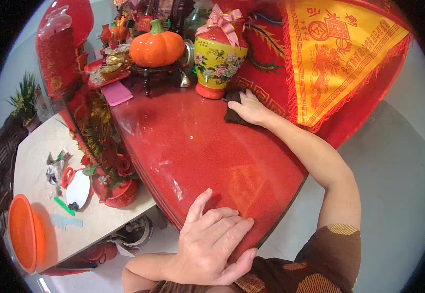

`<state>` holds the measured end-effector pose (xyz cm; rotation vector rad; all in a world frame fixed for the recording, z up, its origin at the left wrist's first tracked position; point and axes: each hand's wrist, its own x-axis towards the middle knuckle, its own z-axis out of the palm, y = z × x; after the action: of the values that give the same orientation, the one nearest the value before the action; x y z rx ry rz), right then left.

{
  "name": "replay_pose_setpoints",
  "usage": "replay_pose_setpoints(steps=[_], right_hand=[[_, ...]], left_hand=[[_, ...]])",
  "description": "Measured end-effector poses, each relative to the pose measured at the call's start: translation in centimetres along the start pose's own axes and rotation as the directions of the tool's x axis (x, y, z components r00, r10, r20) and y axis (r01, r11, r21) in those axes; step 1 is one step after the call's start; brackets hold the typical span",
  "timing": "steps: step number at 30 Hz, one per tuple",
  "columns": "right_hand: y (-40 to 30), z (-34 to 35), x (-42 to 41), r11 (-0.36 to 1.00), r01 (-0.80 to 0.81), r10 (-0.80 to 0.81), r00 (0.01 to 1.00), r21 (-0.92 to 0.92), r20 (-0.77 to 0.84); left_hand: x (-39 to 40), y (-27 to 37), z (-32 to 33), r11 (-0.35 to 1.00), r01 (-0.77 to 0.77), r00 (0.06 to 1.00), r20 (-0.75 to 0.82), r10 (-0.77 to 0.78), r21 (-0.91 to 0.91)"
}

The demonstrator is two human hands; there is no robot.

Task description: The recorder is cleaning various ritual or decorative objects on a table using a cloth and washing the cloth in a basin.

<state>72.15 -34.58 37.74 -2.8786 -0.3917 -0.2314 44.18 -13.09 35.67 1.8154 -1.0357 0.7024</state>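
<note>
My right hand (248, 107) presses a dark cloth (234, 116) against the glossy red tabletop (198, 146). The cloth lies beside the red foot of a yellow floral vase (218, 60) tied with a pink ribbon bow. My left hand (214, 238), back up and fingers spread, is above or at the near corner of the table, holding nothing; whether it touches the surface cannot be told. A yellow triangular cloth panel (326, 62) with red fringe hangs over the right side, close to my right forearm.
An orange ceramic pumpkin (157, 48) on a dark stand, pink paper (117, 93) and a tray of ornaments (106, 75) stand at the far side. Left, a pale table (99, 229) bears an orange basin (23, 232), a red flower pot (119, 192), a mirror (78, 190) and combs (66, 221).
</note>
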Motion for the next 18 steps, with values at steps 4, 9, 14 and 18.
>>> replay_pose_setpoints(steps=[4, 9, 14, 18], right_hand=[[-0.8, -0.7, -1.5, 0.979, 0.127, -0.134, 0.99, 0.159, 0.033], [-7.9, -1.2, -7.2, 0.938, 0.303, -0.323, 0.941, 0.167, 0.105], [-11.0, 2.4, -3.1, 0.894, 0.411, -0.413, 0.91, 0.176, -0.032], [-13.1, 2.9, 0.5, 0.839, 0.504, -0.518, 0.855, 0.207, 0.016]], left_hand=[[-0.3, 0.1, -0.1, 1.0, 0.01, 1.0, -0.001, -0.01, 0.028], [-0.3, 0.6, -0.1, 1.0, 0.018, 1.0, -0.013, -0.018, 0.011], [-0.5, 0.6, 0.0, 1.0, -0.007, 0.998, -0.069, 0.007, -0.011], [-0.7, 0.4, 0.1, 1.0, -0.005, 0.994, -0.107, 0.003, -0.018]])
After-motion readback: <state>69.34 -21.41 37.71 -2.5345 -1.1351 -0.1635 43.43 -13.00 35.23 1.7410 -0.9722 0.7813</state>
